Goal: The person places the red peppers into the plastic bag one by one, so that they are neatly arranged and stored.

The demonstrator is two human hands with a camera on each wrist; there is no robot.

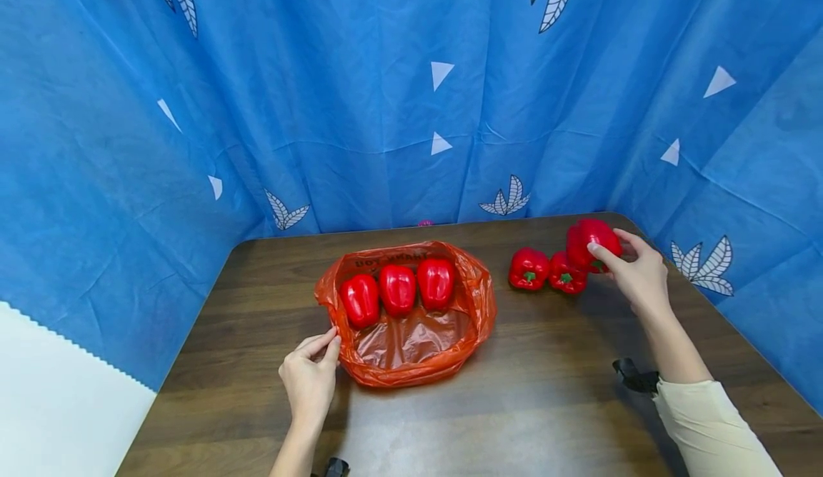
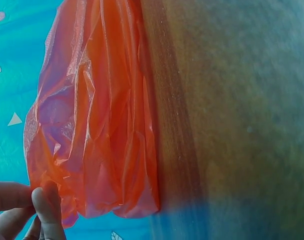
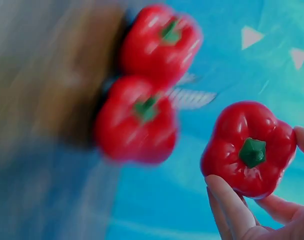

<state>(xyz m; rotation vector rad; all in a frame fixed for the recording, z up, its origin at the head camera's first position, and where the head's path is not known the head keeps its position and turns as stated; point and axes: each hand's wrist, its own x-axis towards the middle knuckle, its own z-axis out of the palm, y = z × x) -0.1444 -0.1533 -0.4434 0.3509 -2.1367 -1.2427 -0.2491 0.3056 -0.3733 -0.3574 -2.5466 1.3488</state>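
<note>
My left hand pinches the near left rim of an orange-red plastic bag, which stands wide-mouthed on the table. Inside it, three red bell peppers lie in a row toward the back. At the right, my right hand grips another red bell pepper between thumb and fingers, its green stem facing the wrist camera. This pepper is raised above the table. Just left of it, two more red peppers sit side by side on the wood, stems toward me.
The dark wooden table has a blue patterned curtain behind it and along its sides. A white surface shows at the far left. Black straps are at both wrists.
</note>
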